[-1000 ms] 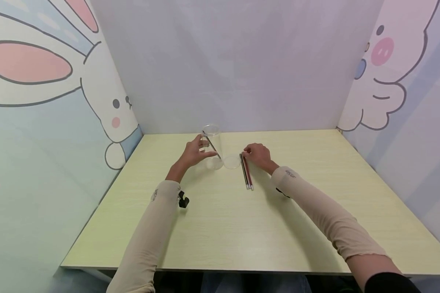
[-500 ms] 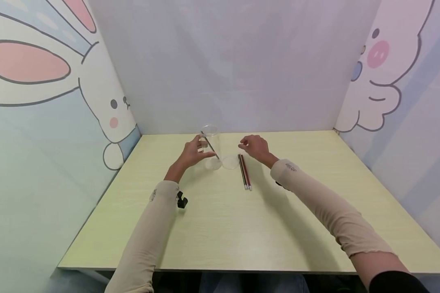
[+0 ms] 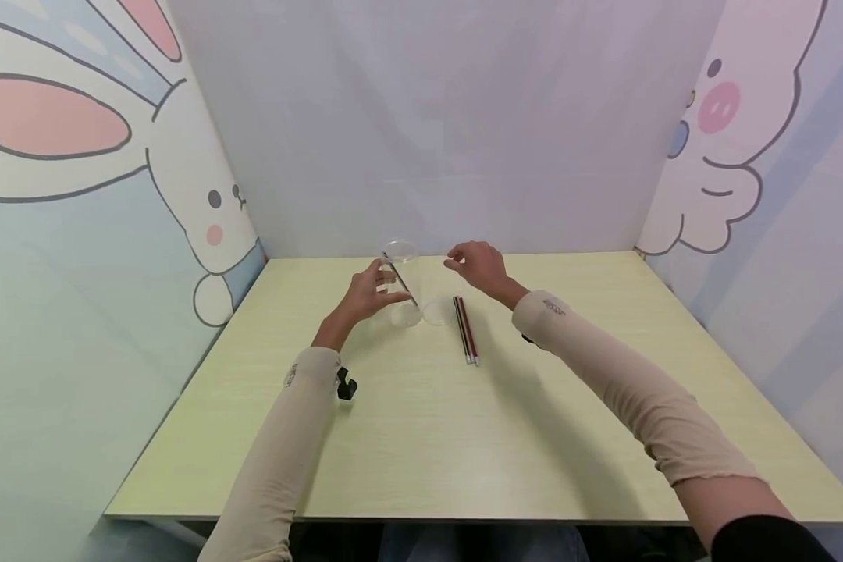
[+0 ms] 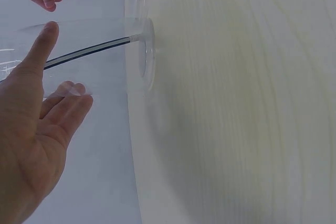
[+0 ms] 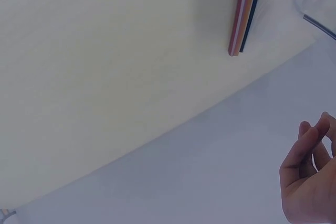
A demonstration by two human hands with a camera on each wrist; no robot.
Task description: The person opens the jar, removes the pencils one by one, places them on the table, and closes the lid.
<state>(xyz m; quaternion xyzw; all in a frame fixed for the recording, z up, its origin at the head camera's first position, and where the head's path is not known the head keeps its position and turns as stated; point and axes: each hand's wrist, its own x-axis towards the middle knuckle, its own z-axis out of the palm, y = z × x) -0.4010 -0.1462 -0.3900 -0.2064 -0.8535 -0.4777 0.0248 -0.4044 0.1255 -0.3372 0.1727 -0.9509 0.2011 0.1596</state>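
A clear cylindrical container point(image 3: 409, 277) stands upright, a dark pencil point(image 4: 89, 51) leaning inside it. The left hand point(image 3: 367, 293) holds the container from its left side, thumb and fingers around the wall, also visible in the left wrist view point(image 4: 39, 124). Raised behind several pencils point(image 3: 467, 332) is the right hand point(image 3: 481, 267), to the right of the container's rim. In the right wrist view the right hand point(image 5: 312, 177) has bent fingers, the tips close together, and no object shows between them. The pencils point(image 5: 245, 14) lie side by side on the tabletop.
A clear round piece point(image 3: 437, 312) lies on the table point(image 3: 534, 437) between the container and the pencils. A plain wall point(image 3: 449, 125) rises behind the table, with cartoon-printed walls at both sides.
The right hand has risen from the far ends of the pencils and moved away and slightly left. The left hand stays at the container, and the lying pencils have not moved on the table.
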